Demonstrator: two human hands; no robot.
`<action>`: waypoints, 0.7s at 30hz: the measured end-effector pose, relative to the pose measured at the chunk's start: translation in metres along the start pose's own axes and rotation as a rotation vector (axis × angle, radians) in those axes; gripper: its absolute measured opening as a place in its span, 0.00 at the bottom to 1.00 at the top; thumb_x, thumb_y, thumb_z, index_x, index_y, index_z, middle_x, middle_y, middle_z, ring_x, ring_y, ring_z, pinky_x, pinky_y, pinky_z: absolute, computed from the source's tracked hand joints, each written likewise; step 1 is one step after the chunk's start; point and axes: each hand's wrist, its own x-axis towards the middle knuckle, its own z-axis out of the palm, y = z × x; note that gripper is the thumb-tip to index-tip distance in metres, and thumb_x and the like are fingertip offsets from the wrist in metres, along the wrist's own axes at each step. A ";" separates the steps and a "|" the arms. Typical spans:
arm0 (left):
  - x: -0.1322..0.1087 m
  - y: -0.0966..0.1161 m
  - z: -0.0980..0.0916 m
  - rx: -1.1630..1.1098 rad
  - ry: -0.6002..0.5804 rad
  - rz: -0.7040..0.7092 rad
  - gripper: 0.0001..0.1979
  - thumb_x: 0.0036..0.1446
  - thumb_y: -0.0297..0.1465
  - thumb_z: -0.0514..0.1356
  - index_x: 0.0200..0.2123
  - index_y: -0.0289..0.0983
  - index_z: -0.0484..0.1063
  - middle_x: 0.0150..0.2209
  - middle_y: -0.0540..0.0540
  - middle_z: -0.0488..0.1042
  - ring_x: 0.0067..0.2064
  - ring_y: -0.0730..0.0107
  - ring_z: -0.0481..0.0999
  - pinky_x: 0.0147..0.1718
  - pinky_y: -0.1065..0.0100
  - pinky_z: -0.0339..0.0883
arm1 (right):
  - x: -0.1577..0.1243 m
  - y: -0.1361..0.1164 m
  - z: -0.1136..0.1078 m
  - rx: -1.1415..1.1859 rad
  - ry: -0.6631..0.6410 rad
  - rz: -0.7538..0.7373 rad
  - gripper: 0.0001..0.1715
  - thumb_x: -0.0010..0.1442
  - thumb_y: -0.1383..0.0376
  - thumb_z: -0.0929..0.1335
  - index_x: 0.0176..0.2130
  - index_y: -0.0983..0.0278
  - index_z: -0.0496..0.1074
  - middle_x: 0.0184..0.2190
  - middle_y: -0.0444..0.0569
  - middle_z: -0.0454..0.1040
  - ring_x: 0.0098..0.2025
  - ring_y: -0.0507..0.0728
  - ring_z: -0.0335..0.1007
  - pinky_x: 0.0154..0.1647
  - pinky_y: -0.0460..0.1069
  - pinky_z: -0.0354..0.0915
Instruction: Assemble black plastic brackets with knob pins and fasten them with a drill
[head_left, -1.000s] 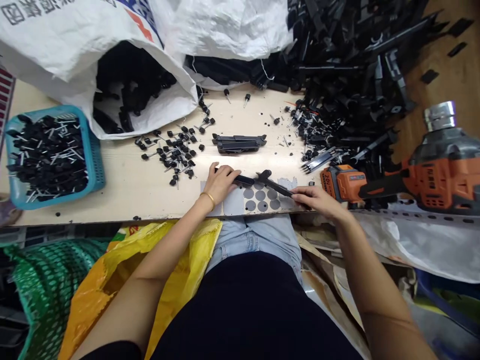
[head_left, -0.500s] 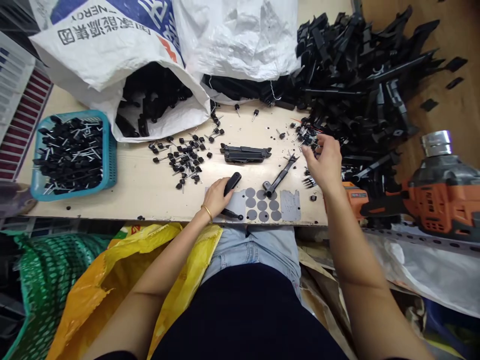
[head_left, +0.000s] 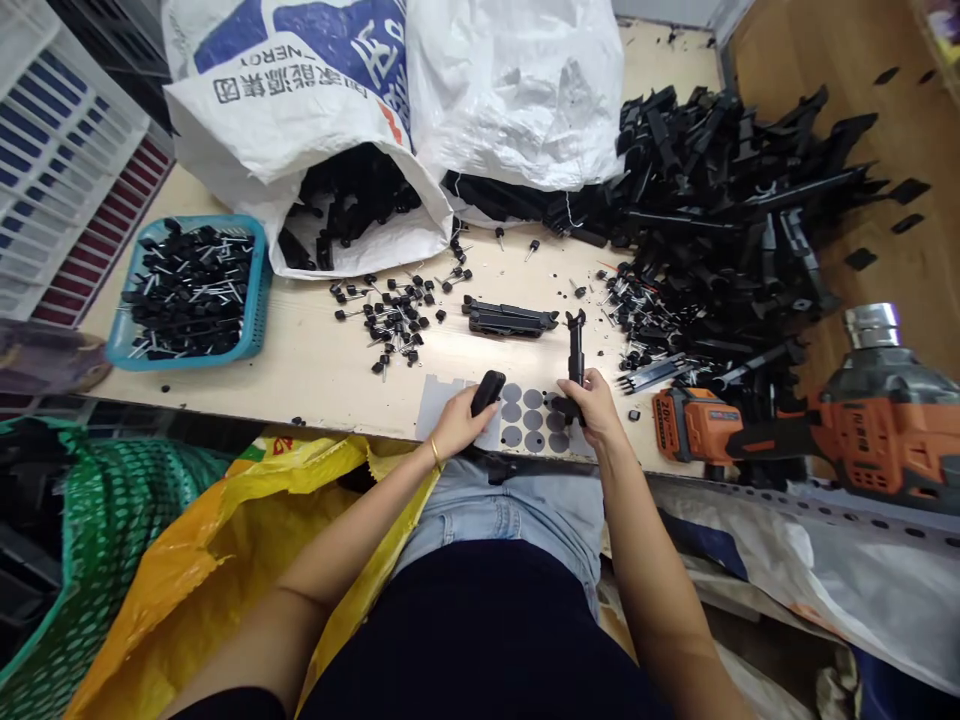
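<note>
My left hand (head_left: 460,424) is closed round a black rounded handle-like part (head_left: 489,392), which points up and to the right near the table's front edge. In my right hand (head_left: 598,408), also closed, a slim black plastic bracket (head_left: 576,345) with a forked upper end stands almost straight up; the fingers hide part of its lower end. Between the hands lies a grey sheet with round discs (head_left: 533,419). Just beyond, a bundle of black bracket parts (head_left: 511,318) rests on the table. Left of it are scattered black-headed bolts (head_left: 396,318) with metal shanks.
A blue basket (head_left: 261,290) full of similar bolts stands at left. White woven sacks (head_left: 517,90) line the back, one gaping with black parts inside. A heap of black parts (head_left: 720,190) covers the right side. An orange power tool (head_left: 870,440) lies at the right front.
My right hand has come back from the small parts at right and taken hold of the black bracket that lay on the table. My left hand still holds its part. The view has shifted left.
</note>
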 end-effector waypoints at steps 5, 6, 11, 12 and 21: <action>-0.030 0.014 0.022 -0.270 -0.135 -0.043 0.15 0.57 0.38 0.57 0.42 0.34 0.69 0.27 0.51 0.71 0.21 0.72 0.72 0.23 0.71 0.66 | -0.050 -0.024 0.024 0.387 -0.102 -0.007 0.20 0.46 0.54 0.72 0.22 0.62 0.60 0.17 0.37 0.57 0.20 0.47 0.51 0.20 0.44 0.52; -0.035 0.018 0.025 -0.273 -0.152 -0.036 0.13 0.57 0.38 0.58 0.41 0.34 0.69 0.27 0.51 0.71 0.21 0.72 0.72 0.23 0.71 0.66 | -0.057 -0.027 0.030 0.393 -0.090 -0.011 0.21 0.47 0.52 0.72 0.21 0.62 0.61 0.17 0.38 0.58 0.20 0.47 0.52 0.20 0.44 0.53; -0.057 0.036 0.025 -0.133 -0.096 0.045 0.07 0.57 0.32 0.57 0.37 0.35 0.68 0.28 0.50 0.72 0.26 0.70 0.74 0.28 0.69 0.68 | -0.078 -0.036 0.040 0.406 -0.130 0.021 0.24 0.46 0.46 0.72 0.24 0.65 0.72 0.22 0.46 0.72 0.24 0.50 0.66 0.25 0.45 0.63; -0.060 0.038 0.024 -0.084 -0.057 0.075 0.06 0.57 0.31 0.57 0.37 0.35 0.68 0.30 0.49 0.73 0.29 0.68 0.76 0.31 0.68 0.69 | -0.080 -0.036 0.039 0.407 -0.152 0.023 0.25 0.47 0.46 0.72 0.24 0.66 0.73 0.22 0.47 0.73 0.24 0.51 0.68 0.25 0.46 0.64; -0.085 0.047 0.025 0.274 0.036 0.333 0.05 0.59 0.27 0.56 0.39 0.36 0.66 0.36 0.44 0.72 0.39 0.62 0.75 0.41 0.63 0.71 | -0.093 -0.038 0.021 0.354 -0.323 0.035 0.26 0.49 0.45 0.70 0.21 0.65 0.74 0.19 0.49 0.75 0.21 0.53 0.70 0.25 0.47 0.66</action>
